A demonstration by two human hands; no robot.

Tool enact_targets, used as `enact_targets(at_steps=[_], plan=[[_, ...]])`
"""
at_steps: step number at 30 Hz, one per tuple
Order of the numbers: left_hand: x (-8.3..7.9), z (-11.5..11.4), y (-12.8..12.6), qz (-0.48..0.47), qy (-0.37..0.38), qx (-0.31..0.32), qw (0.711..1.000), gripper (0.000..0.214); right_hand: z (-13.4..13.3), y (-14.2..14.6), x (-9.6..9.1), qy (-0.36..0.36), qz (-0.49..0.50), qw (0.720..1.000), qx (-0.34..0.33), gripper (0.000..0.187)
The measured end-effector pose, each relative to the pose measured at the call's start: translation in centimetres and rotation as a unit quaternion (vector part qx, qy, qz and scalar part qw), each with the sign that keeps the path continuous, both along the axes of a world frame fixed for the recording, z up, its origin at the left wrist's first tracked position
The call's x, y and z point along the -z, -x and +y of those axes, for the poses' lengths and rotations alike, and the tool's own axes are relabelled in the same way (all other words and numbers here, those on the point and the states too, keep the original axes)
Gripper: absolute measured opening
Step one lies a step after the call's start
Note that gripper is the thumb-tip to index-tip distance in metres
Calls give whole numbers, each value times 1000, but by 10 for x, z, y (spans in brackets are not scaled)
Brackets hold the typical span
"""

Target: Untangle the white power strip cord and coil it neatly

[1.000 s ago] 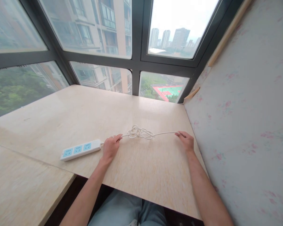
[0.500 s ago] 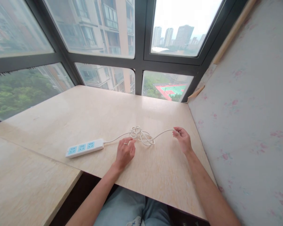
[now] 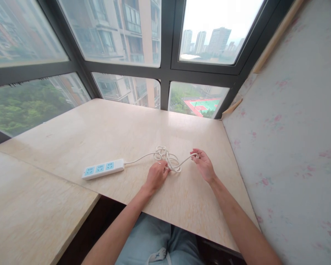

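Observation:
A white power strip (image 3: 103, 169) with blue socket faces lies on the stone-look ledge to the left. From its right end runs a white power cord (image 3: 139, 159), which is bunched in a loose tangle of loops at the centre. My left hand (image 3: 157, 176), with a ring on one finger, is closed at the near edge of the tangle, fingertips pinching a loop. My right hand (image 3: 202, 163) is to the right of the loops, its fingers closed on the cord's far stretch, which bends up into the grip. The cord's plug end is hidden by that hand.
Dark-framed windows (image 3: 165, 90) border the back and left of the ledge (image 3: 121, 121). A floral-papered wall (image 3: 287, 154) rises close on the right. The ledge's front edge drops off above my legs (image 3: 151, 239), with a lower-left slab (image 3: 38, 206) adjoining.
My left hand has moved right and reached the near loops of the cord. My right hand has come left toward the tangle, bringing its stretch of cord along and slackening it.

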State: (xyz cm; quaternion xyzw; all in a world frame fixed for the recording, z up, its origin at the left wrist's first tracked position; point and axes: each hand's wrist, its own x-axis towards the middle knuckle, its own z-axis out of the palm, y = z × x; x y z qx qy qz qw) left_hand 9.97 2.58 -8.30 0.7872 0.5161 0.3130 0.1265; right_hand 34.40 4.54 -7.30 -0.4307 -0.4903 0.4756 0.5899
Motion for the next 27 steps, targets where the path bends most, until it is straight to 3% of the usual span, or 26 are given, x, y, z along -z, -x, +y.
enact_targets(at_steps=[6, 11, 14, 17, 19, 22, 27], plan=[[-2, -4, 1, -115, -11, 15, 993, 28, -11, 21, -13, -6, 16, 998, -57, 40], [-6, -6, 7, -270, 45, 38, 961, 34, -15, 0, -29, 24, 17, 996, -81, 40], [-8, -7, 9, -328, 72, 58, 940, 35, -15, -16, -35, 16, -16, 999, -44, 33], [-8, -8, 9, -341, 82, 49, 935, 40, -17, -25, -42, -23, -110, 993, 41, 29], [-8, -8, 8, -337, 81, 40, 937, 43, -20, -27, -49, -66, -192, 974, 97, 27], [-9, -8, 7, -325, 69, 38, 942, 42, -25, -26, -60, -156, -302, 932, 128, 21], [-10, -8, 10, -274, 28, 43, 960, 36, -31, -16, -63, -239, -410, 877, 76, 20]])
